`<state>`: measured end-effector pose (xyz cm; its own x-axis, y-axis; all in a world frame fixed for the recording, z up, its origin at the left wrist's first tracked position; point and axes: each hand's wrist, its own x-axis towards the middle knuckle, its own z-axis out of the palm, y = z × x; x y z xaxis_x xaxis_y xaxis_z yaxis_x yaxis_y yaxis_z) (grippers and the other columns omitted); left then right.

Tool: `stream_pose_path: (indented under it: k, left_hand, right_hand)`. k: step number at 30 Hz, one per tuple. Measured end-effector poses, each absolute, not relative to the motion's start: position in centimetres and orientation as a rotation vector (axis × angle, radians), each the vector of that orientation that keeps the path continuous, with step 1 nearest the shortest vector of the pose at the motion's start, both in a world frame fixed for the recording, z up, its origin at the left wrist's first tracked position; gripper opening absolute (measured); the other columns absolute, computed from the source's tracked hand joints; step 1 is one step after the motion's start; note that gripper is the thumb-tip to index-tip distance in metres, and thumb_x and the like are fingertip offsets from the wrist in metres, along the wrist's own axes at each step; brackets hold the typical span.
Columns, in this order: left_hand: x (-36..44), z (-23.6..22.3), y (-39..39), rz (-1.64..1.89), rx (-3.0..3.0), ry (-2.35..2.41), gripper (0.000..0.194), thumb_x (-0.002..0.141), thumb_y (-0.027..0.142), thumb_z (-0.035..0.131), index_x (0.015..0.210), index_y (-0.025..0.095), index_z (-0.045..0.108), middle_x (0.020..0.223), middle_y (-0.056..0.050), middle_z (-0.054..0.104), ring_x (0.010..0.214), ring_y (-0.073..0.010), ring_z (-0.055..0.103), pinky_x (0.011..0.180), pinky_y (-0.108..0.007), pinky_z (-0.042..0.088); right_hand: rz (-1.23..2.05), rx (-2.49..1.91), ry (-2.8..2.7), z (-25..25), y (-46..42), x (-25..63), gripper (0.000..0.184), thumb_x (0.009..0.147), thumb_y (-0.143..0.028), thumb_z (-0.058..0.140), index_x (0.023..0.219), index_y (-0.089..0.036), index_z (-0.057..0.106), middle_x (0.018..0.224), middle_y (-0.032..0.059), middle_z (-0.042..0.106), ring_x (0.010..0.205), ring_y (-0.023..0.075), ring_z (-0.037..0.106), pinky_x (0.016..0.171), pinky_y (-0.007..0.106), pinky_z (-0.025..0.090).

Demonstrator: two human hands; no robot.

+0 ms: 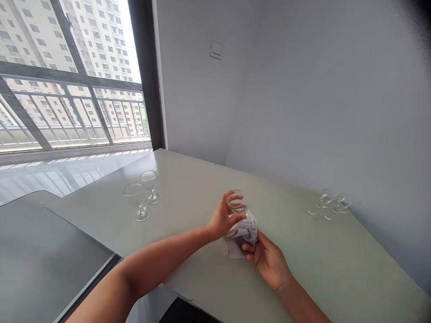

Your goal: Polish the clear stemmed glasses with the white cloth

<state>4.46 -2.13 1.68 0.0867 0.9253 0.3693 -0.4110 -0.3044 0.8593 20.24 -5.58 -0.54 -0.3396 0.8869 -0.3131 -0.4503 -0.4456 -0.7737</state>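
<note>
Above the middle of the table, my left hand (222, 218) is closed around the bowl of a clear stemmed glass (236, 200). The glass tilts, and its lower part goes into a crumpled whitish cloth (245, 229). My right hand (269, 260) grips that cloth from the right, fingers curled at its edge. The cloth covers the foot of the glass, so I cannot see it. One corner of the cloth hangs down over the tabletop.
Two stemmed glasses (142, 213) stand upright on the pale table (188, 179) at the left. Several more glasses (326, 204) are at the right, close to the wall, partly blurred. A dark grey surface (50, 251) adjoins the table's left edge. Behind are a window (77, 76) and a wall switch (216, 48).
</note>
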Motion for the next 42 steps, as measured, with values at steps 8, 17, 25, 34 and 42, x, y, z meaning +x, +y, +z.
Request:
stream_pose_path:
  k: [8, 17, 25, 34, 42]
  left_hand:
    - [3.4, 2.6, -2.0, 1.723, 1.412, 0.75, 0.065, 0.063, 0.025, 0.071, 0.116, 0.025, 0.033, 0.117, -0.01, 0.048, 0.098, -0.0207, 0.055, 0.091, -0.038, 0.038]
    - [4.9, 1.2, -2.9, 1.708, 1.663, 0.672, 0.075, 0.062, 0.041, 0.069, 0.123, 0.025, 0.027, 0.118, -0.011, 0.048, 0.097, -0.0219, 0.058, 0.088, -0.042, 0.042]
    - [3.5, -0.3, -1.4, 1.256, 1.934, 1.16, 0.106, 0.056, 0.057, 0.066, 0.137, 0.027, 0.004, 0.134, -0.013, 0.037, 0.12, -0.0291, 0.038, 0.095, -0.048, 0.034]
    - [3.6, -1.9, -1.2, 0.774, 2.173, 1.229, 0.076, 0.069, 0.062, 0.049, 0.131, 0.023, 0.03, 0.128, -0.009, 0.044, 0.121, -0.0242, 0.037, 0.099, -0.038, 0.03]
    - [3.7, -2.4, -0.5, 0.754, 2.188, 1.302, 0.064, 0.075, 0.059, 0.043, 0.125, 0.019, 0.04, 0.12, -0.009, 0.051, 0.113, -0.0218, 0.045, 0.095, -0.035, 0.035]
  right_hand:
    - [0.686, -1.273, -1.688, 0.7, -4.7, 22.3, 0.029, 0.075, -0.044, 0.054, 0.091, -0.021, 0.062, 0.091, 0.0068, 0.055, 0.049, 0.0099, 0.045, 0.048, 0.027, 0.042]
    - [0.286, -1.133, -2.143, 3.3, -1.6, 19.9, 0.027, 0.081, -0.045, 0.043, 0.083, -0.022, 0.055, 0.073, 0.0009, 0.055, 0.048, 0.0107, 0.044, 0.049, 0.024, 0.039]
    - [0.249, -1.358, -2.132, -0.5, 3.2, 21.6, 0.035, 0.073, -0.05, 0.039, 0.084, -0.02, 0.054, 0.088, 0.0093, 0.06, 0.07, 0.0234, 0.058, 0.059, 0.033, 0.043]
    - [0.344, -1.937, -1.633, -4.1, 8.1, 31.1, 0.01, 0.064, -0.039, 0.047, 0.067, -0.032, 0.04, 0.06, 0.0107, 0.06, 0.057, 0.026, 0.055, 0.06, 0.037, 0.035]
    - [0.377, -1.966, -1.337, -4.0, 8.6, 34.4, 0.013, 0.064, -0.032, 0.047, 0.074, -0.025, 0.043, 0.053, 0.0052, 0.057, 0.048, 0.0213, 0.054, 0.062, 0.035, 0.038]
